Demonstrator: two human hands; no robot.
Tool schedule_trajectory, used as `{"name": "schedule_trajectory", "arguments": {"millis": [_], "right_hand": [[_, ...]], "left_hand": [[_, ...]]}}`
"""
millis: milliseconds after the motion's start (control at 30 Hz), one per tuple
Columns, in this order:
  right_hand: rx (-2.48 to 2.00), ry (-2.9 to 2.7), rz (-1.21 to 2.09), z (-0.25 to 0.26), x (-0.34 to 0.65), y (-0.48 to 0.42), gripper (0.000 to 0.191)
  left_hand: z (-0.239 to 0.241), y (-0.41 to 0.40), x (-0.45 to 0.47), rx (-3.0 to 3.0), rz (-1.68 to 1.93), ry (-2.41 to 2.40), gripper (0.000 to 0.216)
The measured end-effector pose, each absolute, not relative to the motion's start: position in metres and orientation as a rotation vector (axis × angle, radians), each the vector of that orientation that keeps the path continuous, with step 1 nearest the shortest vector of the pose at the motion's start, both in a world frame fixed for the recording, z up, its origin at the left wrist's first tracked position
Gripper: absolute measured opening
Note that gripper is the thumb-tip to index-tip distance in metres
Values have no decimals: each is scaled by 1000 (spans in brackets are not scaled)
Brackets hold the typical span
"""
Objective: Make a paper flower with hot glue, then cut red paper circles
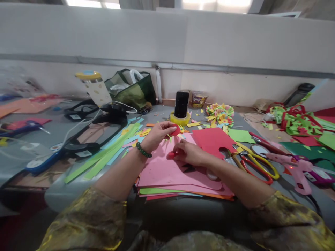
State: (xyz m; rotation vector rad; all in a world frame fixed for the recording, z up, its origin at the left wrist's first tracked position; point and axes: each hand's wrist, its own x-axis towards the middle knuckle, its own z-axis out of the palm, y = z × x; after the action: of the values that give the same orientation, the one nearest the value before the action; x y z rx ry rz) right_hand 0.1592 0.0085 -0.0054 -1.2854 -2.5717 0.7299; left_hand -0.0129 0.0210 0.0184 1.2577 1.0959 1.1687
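My left hand [161, 133], with a green bead bracelet at the wrist, pinches a small round red paper piece [176, 130] between thumb and fingers. Lower and to the right, my right hand [187, 153] is closed on another small red piece [171, 155], whose exact shape I cannot make out. Both hands are over a stack of pink paper sheets [159, 177]. A red sheet [213, 141] lies at the stack's upper right. Beneath my right hand a dark pointed thing shows in part; the hand and forearm hide the rest.
Scissors with yellow and red handles [263, 167] and a pink glue gun [294, 167] lie at the right. Green paper strips [110, 151] are on the left. A phone [181, 104] stands behind the hands, near a colourful paper cluster [221, 113]. A tumbler [94, 89] stands back left.
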Motion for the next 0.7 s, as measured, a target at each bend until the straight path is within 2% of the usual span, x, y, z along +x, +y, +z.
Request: {"name": "schedule_trajectory", "arguments": {"millis": [167,367,433,567,700], "right_hand": [[-1107,-2437,950,-11,166,14,9],[-950,-2085,1242,-19,174,27,14],[-973,-2062,1281,-16,178,29,19],[-1126,-2007,1291,-3,187,30,42],[-1161,-1950,1111,3,189,29,49]], "left_hand": [[17,22,-13,1258,1164,1096,29],[17,22,-15,1328,1145,1095,32],[17,21,-15,1337,1139,1092,31],[18,18,-13,1296,1098,1054,32],[15,13,-7,1376,969,954,32]]}}
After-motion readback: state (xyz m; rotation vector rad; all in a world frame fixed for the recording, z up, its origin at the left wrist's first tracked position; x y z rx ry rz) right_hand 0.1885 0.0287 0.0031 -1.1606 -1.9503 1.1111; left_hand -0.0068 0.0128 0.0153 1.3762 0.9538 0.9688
